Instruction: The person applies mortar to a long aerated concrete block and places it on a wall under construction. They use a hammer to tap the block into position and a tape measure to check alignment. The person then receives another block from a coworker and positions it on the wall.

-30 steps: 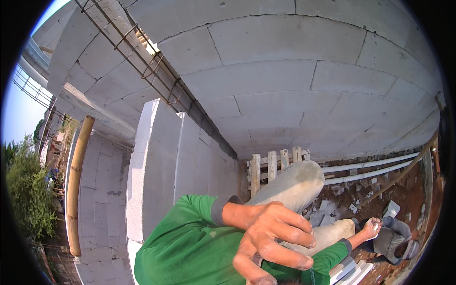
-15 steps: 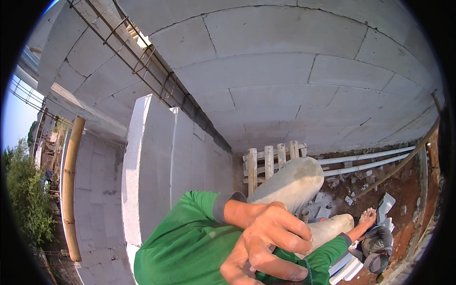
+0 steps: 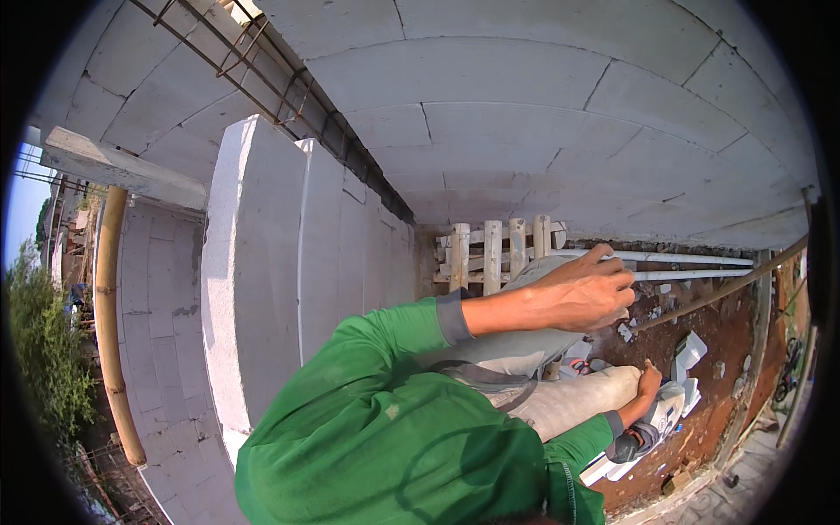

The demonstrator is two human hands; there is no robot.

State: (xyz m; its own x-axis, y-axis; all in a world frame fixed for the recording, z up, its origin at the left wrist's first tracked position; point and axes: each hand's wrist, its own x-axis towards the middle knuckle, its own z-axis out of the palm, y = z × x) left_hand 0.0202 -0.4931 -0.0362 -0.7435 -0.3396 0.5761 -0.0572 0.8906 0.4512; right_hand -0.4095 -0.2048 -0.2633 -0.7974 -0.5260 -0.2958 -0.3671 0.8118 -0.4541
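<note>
My left hand (image 3: 573,293) is raised over my upper thigh, in front of white pipes. Its fingers curl inward and nothing shows in them. My right hand (image 3: 646,385) is at my other knee (image 3: 604,389), small and turned away, so its fingers are hard to read. Just past it lies a white-and-grey container or sack (image 3: 670,404). A dark rounded shape (image 3: 625,448) below that wrist is partly covered by my green sleeve; I cannot tell what it is. Left of my arm stands a thick, pale wall of light concrete blocks (image 3: 271,254).
A tall block wall (image 3: 507,79) spans the far side, meeting a rebar cage (image 3: 241,74). Wooden slats (image 3: 493,254) stand beyond my knees, beside white pipes (image 3: 700,259). Broken block pieces (image 3: 689,350) lie on red soil far below. A bamboo pole (image 3: 109,332) rises at left.
My left hand has lifted away from me, up and to the right, its fingers curling in. My right hand has drawn back leftward to the knee. The view has shifted slightly.
</note>
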